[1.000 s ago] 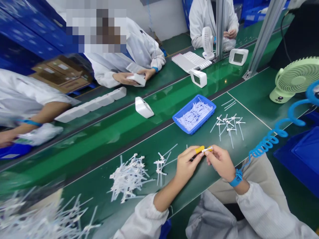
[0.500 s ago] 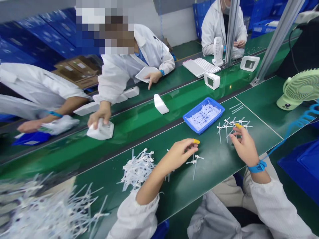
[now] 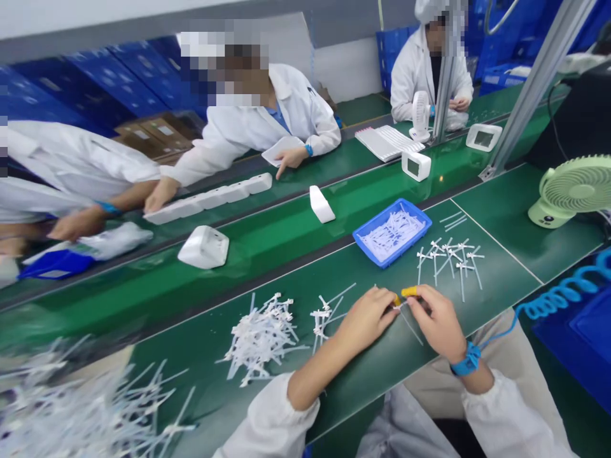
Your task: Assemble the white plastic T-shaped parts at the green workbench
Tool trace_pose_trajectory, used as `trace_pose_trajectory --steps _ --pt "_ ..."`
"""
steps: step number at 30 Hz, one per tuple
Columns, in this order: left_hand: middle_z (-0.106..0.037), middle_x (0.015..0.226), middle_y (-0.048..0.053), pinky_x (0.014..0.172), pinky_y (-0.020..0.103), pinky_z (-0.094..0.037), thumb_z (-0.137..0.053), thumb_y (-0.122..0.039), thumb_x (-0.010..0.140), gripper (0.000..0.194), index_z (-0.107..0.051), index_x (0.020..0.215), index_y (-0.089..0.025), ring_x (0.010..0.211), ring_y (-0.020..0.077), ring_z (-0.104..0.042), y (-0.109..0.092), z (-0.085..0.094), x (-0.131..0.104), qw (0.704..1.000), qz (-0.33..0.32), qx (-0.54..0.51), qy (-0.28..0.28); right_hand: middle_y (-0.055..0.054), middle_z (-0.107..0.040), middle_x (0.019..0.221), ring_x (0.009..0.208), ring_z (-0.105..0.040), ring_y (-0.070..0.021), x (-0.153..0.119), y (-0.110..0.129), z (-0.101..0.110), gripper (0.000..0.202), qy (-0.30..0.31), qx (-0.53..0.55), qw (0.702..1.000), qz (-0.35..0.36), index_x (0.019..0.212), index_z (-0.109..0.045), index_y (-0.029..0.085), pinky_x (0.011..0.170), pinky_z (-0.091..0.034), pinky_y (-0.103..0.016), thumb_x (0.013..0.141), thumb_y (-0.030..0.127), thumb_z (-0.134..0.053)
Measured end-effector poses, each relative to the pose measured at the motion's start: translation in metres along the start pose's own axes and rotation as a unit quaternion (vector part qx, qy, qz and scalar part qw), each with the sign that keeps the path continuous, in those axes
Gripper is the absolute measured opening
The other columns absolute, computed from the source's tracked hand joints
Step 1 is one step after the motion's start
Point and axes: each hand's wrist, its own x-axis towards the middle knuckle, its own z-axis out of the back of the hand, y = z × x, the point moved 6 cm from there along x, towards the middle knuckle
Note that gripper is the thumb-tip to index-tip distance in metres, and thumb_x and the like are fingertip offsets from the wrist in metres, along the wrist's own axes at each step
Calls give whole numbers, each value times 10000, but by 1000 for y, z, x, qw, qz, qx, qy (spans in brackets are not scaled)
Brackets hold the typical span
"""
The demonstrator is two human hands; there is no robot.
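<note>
My left hand (image 3: 370,313) and my right hand (image 3: 438,323) meet over the front of the green bench, fingertips pinched on a thin pale strip piece (image 3: 411,324). One strip end slants down between them; the pinched part is mostly hidden. Yellow finger cots cover a fingertip on each hand. Right of my hands lies a loose group of crossed strip pieces (image 3: 449,254) with small white blocks. Behind my left hand sit a few more strip pieces (image 3: 323,318) and a dense heap of them (image 3: 262,334). A blue tray (image 3: 382,259) holds many loose pale strips.
A green conveyor belt (image 3: 267,219) carries white display housings (image 3: 205,247). Co-workers in white coats sit across it. A green fan (image 3: 568,191) and a coiled blue cord (image 3: 563,296) are at the right. A large strip pile (image 3: 86,413) lies front left.
My right hand has come left from the crossed strip pieces to meet my left hand. Housings have shifted right on the belt; a co-worker's hand has let go of one.
</note>
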Motion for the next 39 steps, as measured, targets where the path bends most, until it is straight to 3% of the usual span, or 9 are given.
trace_pose_trajectory --steps 5,7,9,12,15,22,28,34,39 --pt "-705 1019 45 858 364 -480 -685 -258 1068 94 -654 1007 -195 967 248 -633 -31 -29 -5 997 -60 38 -14 -60 -790 1048 890 -728 -224 75 19 22 196 1 -71 994 83 1147 -752 234 807 -554 -328 1089 308 -580" --pt "-708 1056 44 864 370 -477 -676 -251 1073 66 -652 1043 -198 986 247 -627 -42 -41 -10 996 -71 56 -27 -92 -796 1153 1063 -734 -249 116 21 9 195 55 -160 979 116 1168 -752 205 980 -545 -356 1081 275 -592" --pt "-708 1093 41 868 370 -477 -671 -242 1074 51 -643 1076 -199 1001 244 -621 -50 -52 -16 994 -76 64 -44 -123 -792 1231 1183 -714 -268 152 13 -12 234 141 -283 941 117 1232 -746 179 1081 -506 -373 1053 193 -595" --pt "-703 1126 30 848 369 -470 -683 -264 1070 87 -630 1117 -213 1015 241 -618 -57 -65 -20 991 -100 66 -56 -164 -801 1206 1170 -726 -301 190 1 -37 256 195 -347 911 109 1206 -773 140 1067 -507 -376 981 123 -654" --pt "-691 1110 29 848 358 -478 -699 -276 1063 116 -620 1120 -212 1001 227 -617 -54 -70 -17 990 -105 62 -67 -189 -815 1112 1075 -753 -312 207 -12 -51 236 220 -380 893 98 1136 -798 117 984 -525 -360 950 91 -656" --pt "-671 1064 38 824 364 -492 -686 -270 1060 106 -610 1075 -198 963 231 -612 -51 -69 -11 984 -112 98 -94 -164 -824 1065 1044 -752 -282 214 -28 -54 261 235 -413 874 104 1138 -798 125 957 -505 -326 951 58 -629" --pt "-682 1066 42 828 359 -491 -675 -286 1065 111 -612 1072 -195 958 226 -606 -52 -64 -11 985 -114 87 -97 -126 -818 1101 1070 -738 -267 209 -4 -30 219 195 -373 896 142 1126 -788 170 997 -523 -358 1002 120 -614" --pt "-671 1063 62 850 372 -492 -646 -248 1067 63 -624 1056 -190 975 236 -612 -53 -57 -13 987 -108 71 -98 -73 -792 1120 1008 -734 -250 143 25 32 169 101 -179 966 157 1140 -753 241 873 -567 -346 1065 294 -611" --pt "-669 1060 63 844 385 -490 -645 -232 1063 38 -635 1056 -197 988 256 -610 -41 -48 -9 988 -79 65 -112 -51 -764 970 866 -721 -232 87 15 44 114 96 -117 985 81 1016 -724 239 814 -569 -354 1029 292 -624"
